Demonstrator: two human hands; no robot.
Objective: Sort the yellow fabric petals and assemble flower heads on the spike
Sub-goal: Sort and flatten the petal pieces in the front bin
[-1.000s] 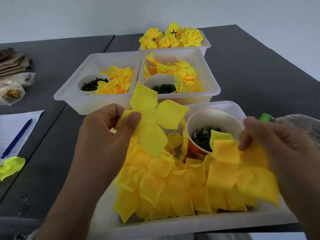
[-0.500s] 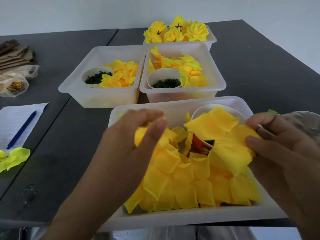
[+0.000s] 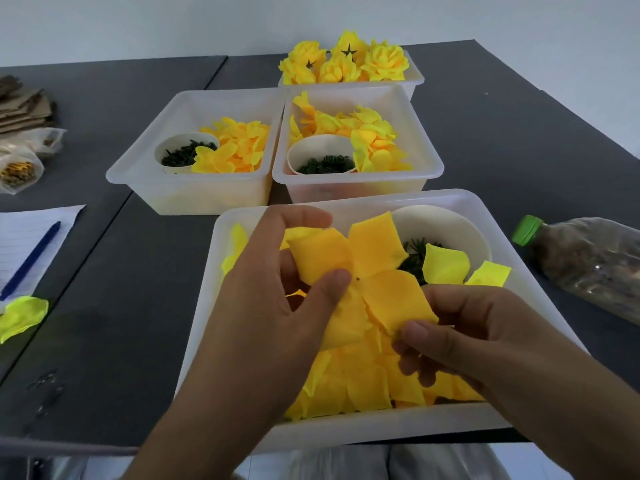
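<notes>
Yellow fabric fills the middle of the view: a four-lobed petal piece with a small dark hole at its centre, held up over the near tray. The left hand pinches it by the left lobe, thumb in front and fingers curled behind; the right hand pinches the lower right lobe between thumb and forefinger. No spike shows, so this piece looks not yet threaded. Below lies a heap of loose petals, still plenty to sort, beside a paper cup of dark green bits. Further back, two tubs hold smaller petals, and the far tub holds several finished flower heads.
</notes>
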